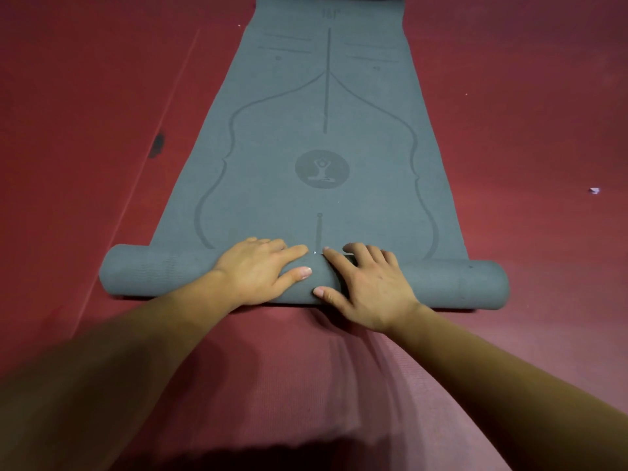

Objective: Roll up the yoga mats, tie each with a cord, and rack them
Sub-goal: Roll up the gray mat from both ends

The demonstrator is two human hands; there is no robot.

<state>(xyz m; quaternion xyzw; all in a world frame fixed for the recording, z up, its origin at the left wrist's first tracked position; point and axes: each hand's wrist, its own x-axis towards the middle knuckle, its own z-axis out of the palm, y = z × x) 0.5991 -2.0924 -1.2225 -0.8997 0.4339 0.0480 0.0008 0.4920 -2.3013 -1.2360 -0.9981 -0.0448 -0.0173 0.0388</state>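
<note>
- A grey mat (373,130) lies lengthwise on the red floor (526,96). It runs from the middle of the view toward 12 o'clock, where its far end leaves the frame.
- Its near end, at 6 o'clock, is wound into a roll (142,273) lying crosswise from 9 o'clock to 3 o'clock. The roll's 2 ends jut a little past the edges of the flat part.
- The left hand (258,270) rests palm-down on the middle of the roll. Its fingers are spread wide and nearly straight, pointing toward 1 o'clock, and the thumb lies on the roll's near face.
- The right hand (367,287) lies just beside it at 3 o'clock, also flat and wide. Its fingers point toward 11 o'clock and the thumb sits low on the roll.
- The 2 forefingers nearly meet on top of the roll; I cannot tell whether they touch. Both hands press with flat palms and grip nothing.
- A short printed line (319,232) on the flat part ends right at that spot.
- At 12 o'clock from the line sits a round emblem (322,168) with a seated figure, flanked by 2 curved outlines.
- On the floor, a dark stain (158,142) lies at 9 o'clock of the mat, well apart from it. A small white scrap (594,190) lies at 3 o'clock, also well apart.
</note>
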